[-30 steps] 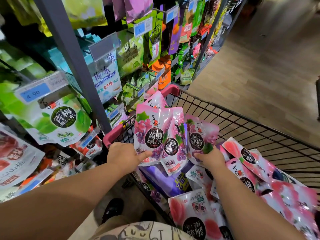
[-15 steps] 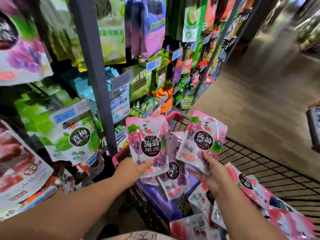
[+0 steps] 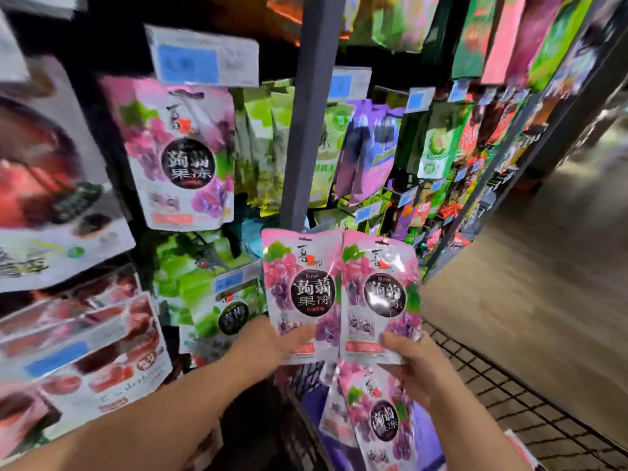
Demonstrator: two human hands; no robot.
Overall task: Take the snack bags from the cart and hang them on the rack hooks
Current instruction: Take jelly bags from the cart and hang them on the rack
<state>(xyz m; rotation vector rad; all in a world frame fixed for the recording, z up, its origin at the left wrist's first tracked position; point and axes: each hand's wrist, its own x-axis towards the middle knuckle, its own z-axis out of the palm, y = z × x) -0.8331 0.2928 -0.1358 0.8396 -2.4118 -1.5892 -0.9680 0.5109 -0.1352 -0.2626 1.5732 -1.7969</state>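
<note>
My left hand (image 3: 272,345) pinches the bottom of a pink grape jelly bag (image 3: 300,290), held upright in front of the rack. My right hand (image 3: 413,365) grips a second pink grape bag (image 3: 380,294) right beside it, edges touching. A third grape bag (image 3: 377,419) hangs lower, under my right hand; which hand holds it I cannot tell. A matching grape bag (image 3: 180,158) hangs on a rack hook up and to the left. The wire cart (image 3: 509,396) sits below and to the right.
A grey upright post (image 3: 312,107) of the rack stands just behind the held bags. Green, purple and red snack bags fill the hooks all around, with blue price tags (image 3: 204,61). A wooden floor (image 3: 530,283) aisle runs off to the right.
Both hands have lifted the grape bags up out of the cart and brought them side by side. My view has swung up and left toward the rack.
</note>
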